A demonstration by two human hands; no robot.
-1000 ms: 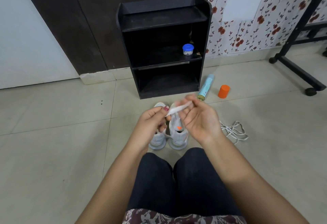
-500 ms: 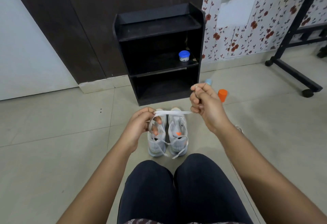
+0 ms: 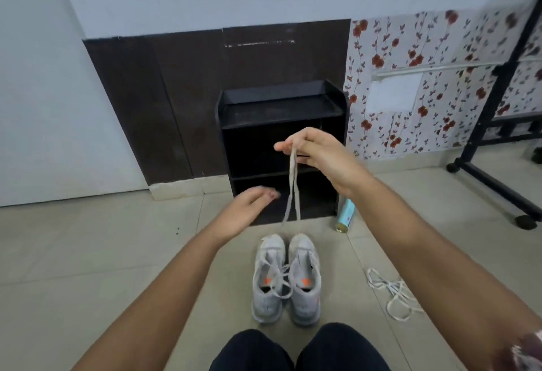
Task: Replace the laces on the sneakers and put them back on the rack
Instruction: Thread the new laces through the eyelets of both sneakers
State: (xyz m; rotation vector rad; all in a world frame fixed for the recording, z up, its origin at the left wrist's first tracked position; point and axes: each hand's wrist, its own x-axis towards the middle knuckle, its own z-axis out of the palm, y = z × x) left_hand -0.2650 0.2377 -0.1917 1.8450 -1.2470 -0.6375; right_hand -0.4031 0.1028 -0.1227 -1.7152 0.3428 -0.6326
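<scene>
Two grey sneakers (image 3: 286, 279) with orange tags stand side by side on the floor in front of my knees, toes toward the black rack (image 3: 281, 112). My right hand (image 3: 316, 150) is raised in front of the rack and pinches a grey lace (image 3: 291, 191) that hangs doubled, its ends dangling above the sneakers' toes. My left hand (image 3: 249, 209) hovers lower and to the left of the lace, fingers relaxed, holding nothing. A loose lace still lies across the left sneaker's opening. A white lace (image 3: 393, 294) lies tangled on the floor to the right.
A light blue spray can (image 3: 346, 215) lies on the floor at the rack's right foot. A black wheeled metal stand (image 3: 495, 183) is at the far right. Tiled floor stretches to the left of the sneakers.
My right hand has lifted the lace up and away from the sneakers, and my left hand has let go of it. The camera has tilted upward, showing more wall.
</scene>
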